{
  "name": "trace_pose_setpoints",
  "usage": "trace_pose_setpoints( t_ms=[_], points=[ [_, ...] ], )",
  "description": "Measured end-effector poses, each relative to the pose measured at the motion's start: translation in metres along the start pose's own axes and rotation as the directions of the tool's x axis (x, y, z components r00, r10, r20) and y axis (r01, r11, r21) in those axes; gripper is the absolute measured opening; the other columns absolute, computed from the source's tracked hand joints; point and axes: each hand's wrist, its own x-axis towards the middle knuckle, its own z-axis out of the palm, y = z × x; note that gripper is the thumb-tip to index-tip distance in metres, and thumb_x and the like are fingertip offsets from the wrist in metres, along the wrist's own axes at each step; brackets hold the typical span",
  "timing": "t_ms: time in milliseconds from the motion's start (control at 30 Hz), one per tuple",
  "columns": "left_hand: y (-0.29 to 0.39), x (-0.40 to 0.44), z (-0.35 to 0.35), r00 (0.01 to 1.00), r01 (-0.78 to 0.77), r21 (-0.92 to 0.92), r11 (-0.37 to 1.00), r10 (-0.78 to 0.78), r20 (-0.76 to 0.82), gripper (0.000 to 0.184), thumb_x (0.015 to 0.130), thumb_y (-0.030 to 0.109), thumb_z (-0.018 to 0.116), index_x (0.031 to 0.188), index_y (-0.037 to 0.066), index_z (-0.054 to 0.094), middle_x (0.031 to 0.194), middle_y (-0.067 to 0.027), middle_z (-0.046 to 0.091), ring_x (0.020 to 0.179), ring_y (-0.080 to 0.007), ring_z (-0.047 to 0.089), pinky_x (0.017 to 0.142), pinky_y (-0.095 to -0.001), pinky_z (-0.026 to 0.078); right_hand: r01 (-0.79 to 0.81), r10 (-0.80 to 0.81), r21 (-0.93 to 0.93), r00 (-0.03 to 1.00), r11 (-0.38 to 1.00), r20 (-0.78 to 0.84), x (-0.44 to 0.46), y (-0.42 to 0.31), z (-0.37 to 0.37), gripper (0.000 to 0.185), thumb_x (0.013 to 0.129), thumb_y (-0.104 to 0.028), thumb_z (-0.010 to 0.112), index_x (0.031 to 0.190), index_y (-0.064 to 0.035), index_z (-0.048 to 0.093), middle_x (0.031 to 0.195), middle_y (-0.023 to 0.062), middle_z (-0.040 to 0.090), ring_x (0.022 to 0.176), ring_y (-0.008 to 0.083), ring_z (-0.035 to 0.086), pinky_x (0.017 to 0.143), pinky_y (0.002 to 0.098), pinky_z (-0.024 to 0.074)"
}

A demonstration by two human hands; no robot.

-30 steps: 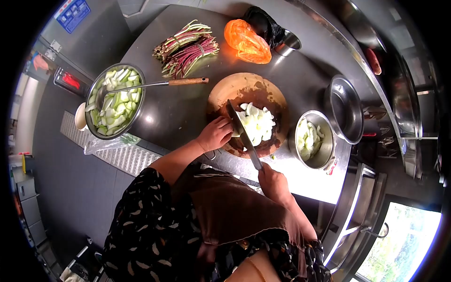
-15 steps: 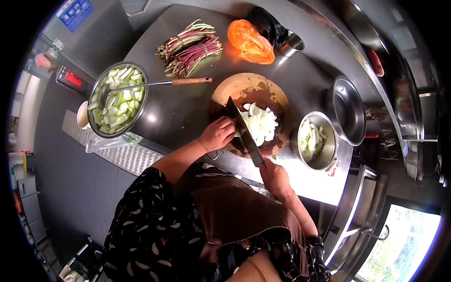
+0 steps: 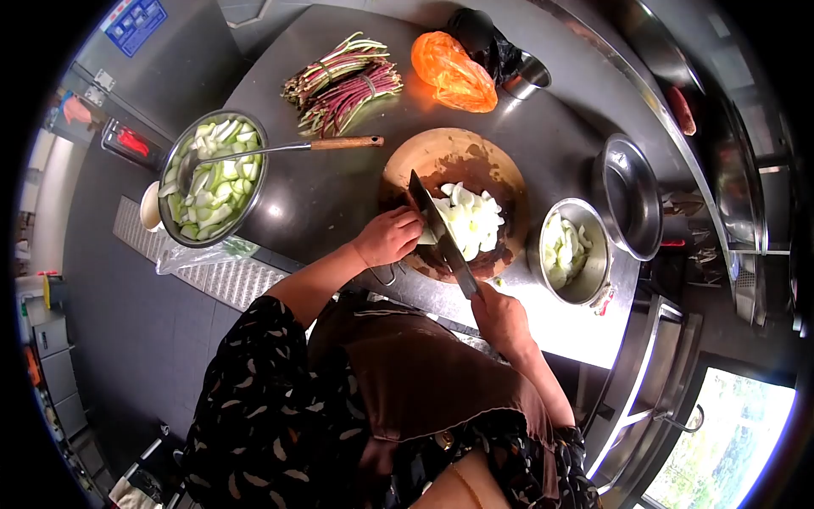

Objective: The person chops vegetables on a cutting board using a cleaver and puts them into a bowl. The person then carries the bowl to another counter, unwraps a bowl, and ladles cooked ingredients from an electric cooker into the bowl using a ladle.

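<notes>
My right hand (image 3: 500, 321) grips the handle of a cleaver (image 3: 447, 242), its dark blade slanting across a round wooden cutting board (image 3: 428, 153). On the left side of the blade, my left hand (image 3: 390, 236) has its fingers curled down on a pale green-white piece of vegetable (image 3: 428, 235), mostly covered by the fingers. The blade stands close against the fingertips. To the right of it lies a heap of white vegetable slices (image 3: 475, 222) on the board. The exact kind of vegetable is unclear.
Left, a large metal bowl (image 3: 261, 191) holds green-white chunks and a wooden-handled ladle (image 3: 346, 142). Right are a metal bowl (image 3: 604, 276) of slices and another metal basin (image 3: 651, 199). Bundled long beans (image 3: 348, 89), an orange plastic bag (image 3: 449, 72) and a metal cup (image 3: 530, 78) sit behind.
The cleaver and right hand have shifted slightly, and a little more of the pale piece shows beside the blade. My left hand keeps its place on it. The view has moved slightly.
</notes>
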Motion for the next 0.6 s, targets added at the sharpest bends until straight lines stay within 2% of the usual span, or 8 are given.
trace_pose_setpoints(
  t_ms=[33, 100, 167, 233, 433, 500, 600],
  points=[
    [-0.001, 0.0, 0.001, 0.999, -0.027, 0.037, 0.999, 0.028, -0.02, 0.012, 0.077, 0.007, 0.061, 0.087, 0.004, 0.055, 0.095, -0.01, 0.056, 0.094, -0.0278, 0.056, 0.084, -0.0371, 0.048, 0.0, 0.0, 0.001, 1.0, 1.0, 0.0, -0.004, 0.0, -0.002, 0.016, 0.089, -0.018, 0.052, 0.097, -0.0048, 0.056, 0.07, 0.0214, 0.061, 0.069, 0.0414, 0.06, 0.062, 0.0477, 0.0468],
    [-0.002, 0.0, 0.003, 0.998, -0.051, 0.07, 0.996, 0.054, -0.041, 0.012, 0.077, 0.008, 0.061, 0.087, 0.004, 0.055, 0.096, -0.0099, 0.056, 0.094, -0.0275, 0.056, 0.084, -0.0368, 0.048, 0.118, -0.118, 0.003, 0.991, 0.993, -0.069, -0.014, 0.002, -0.004, 0.025, 0.09, -0.021, 0.05, 0.109, -0.0069, 0.055, 0.066, 0.0199, 0.061, 0.062, 0.0396, 0.061, 0.058, 0.0499, 0.0482],
    [-0.002, -0.001, 0.005, 0.998, -0.042, 0.05, 0.998, 0.044, -0.037, 0.012, 0.077, 0.008, 0.061, 0.087, 0.004, 0.055, 0.095, -0.01, 0.055, 0.093, -0.0277, 0.056, 0.085, -0.0368, 0.048, 0.103, -0.102, 0.032, 0.993, 0.994, -0.054, -0.009, 0.007, 0.008, 0.025, 0.09, -0.02, 0.049, 0.11, -0.0066, 0.054, 0.066, 0.0201, 0.061, 0.062, 0.0401, 0.061, 0.059, 0.0504, 0.048],
    [-0.002, -0.002, 0.005, 0.999, -0.026, 0.032, 0.999, 0.027, -0.033, 0.013, 0.077, 0.008, 0.061, 0.087, 0.004, 0.055, 0.095, -0.0101, 0.055, 0.093, -0.0278, 0.055, 0.085, -0.0369, 0.047, 0.027, -0.028, -0.015, 1.0, 1.0, -0.006, 0.005, 0.01, 0.024, 0.025, 0.09, -0.02, 0.049, 0.11, -0.0065, 0.054, 0.067, 0.021, 0.061, 0.063, 0.0406, 0.06, 0.059, 0.0508, 0.0479],
    [-0.001, -0.006, 0.005, 1.0, -0.007, 0.032, 0.999, 0.008, -0.029, 0.014, 0.077, 0.009, 0.061, 0.088, 0.004, 0.056, 0.096, -0.0111, 0.055, 0.093, -0.0287, 0.055, 0.087, -0.0378, 0.047, 0.098, -0.096, 0.042, 0.994, 0.994, -0.054, -0.005, 0.005, 0.006, 0.023, 0.089, -0.021, 0.051, 0.106, -0.0068, 0.055, 0.069, 0.0215, 0.062, 0.065, 0.0406, 0.061, 0.06, 0.0503, 0.0486],
    [-0.002, -0.004, 0.006, 0.999, -0.032, 0.074, 0.997, 0.035, -0.04, 0.014, 0.077, 0.011, 0.06, 0.089, 0.003, 0.056, 0.096, -0.012, 0.055, 0.095, -0.03, 0.054, 0.088, -0.0393, 0.046, 0.064, -0.063, 0.021, 0.997, 0.998, -0.038, -0.007, 0.009, 0.013, 0.022, 0.089, -0.021, 0.05, 0.105, -0.007, 0.055, 0.069, 0.0217, 0.062, 0.065, 0.0407, 0.061, 0.059, 0.0508, 0.0485],
    [-0.002, -0.004, 0.004, 1.0, 0.002, 0.038, 0.999, -0.002, 0.004, 0.015, 0.078, 0.012, 0.06, 0.09, 0.003, 0.056, 0.097, -0.0123, 0.055, 0.097, -0.0301, 0.054, 0.091, -0.0394, 0.045, 0.001, -0.001, -0.034, 1.0, 0.999, -0.008, 0.012, 0.01, 0.034, 0.025, 0.09, -0.025, 0.048, 0.106, -0.0074, 0.055, 0.07, 0.0228, 0.062, 0.066, 0.0419, 0.061, 0.06, 0.052, 0.0487]
  ],
)
